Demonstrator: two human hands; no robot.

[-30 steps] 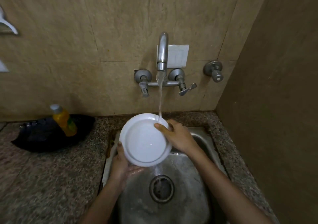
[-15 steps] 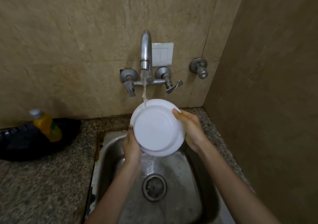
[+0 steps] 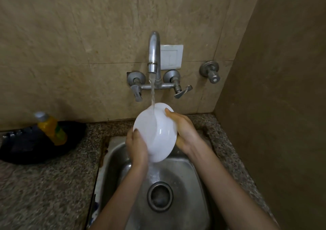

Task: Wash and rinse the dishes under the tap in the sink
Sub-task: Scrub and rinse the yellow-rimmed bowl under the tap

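**White plate held on edge under the running tap**

A white plate (image 3: 156, 132) is held over the sink (image 3: 190, 175), tilted steeply so that its underside faces the camera and one rim points up toward the tap (image 3: 153, 53). The stream of water (image 3: 152, 95) falls from the spout and lands on the upper part of the plate, then runs off the lower rim into the basin, just above the round drain (image 3: 160, 196).

The left hand (image 3: 136, 146) is clamped on the plate's lower left rim, thumb laid over the near face and the other fingers hidden behind. The right hand (image 3: 184, 132) is closed on the right rim, its thumb reaching up along the top edge close to where the water strikes. Both forearms come up from the bottom of the view and cross the basin.

The tap is fixed to the tiled wall (image 3: 70, 44), with a lever (image 3: 182, 92) on each side below it; a white switch plate (image 3: 172, 57) is just behind the spout and a separate valve (image 3: 210, 71) is further right.

On the speckled stone surface (image 3: 44, 185) to the left of the sink lies a dark pan (image 3: 31, 145), and a yellow bottle (image 3: 52, 129) with a grey cap leans in it.
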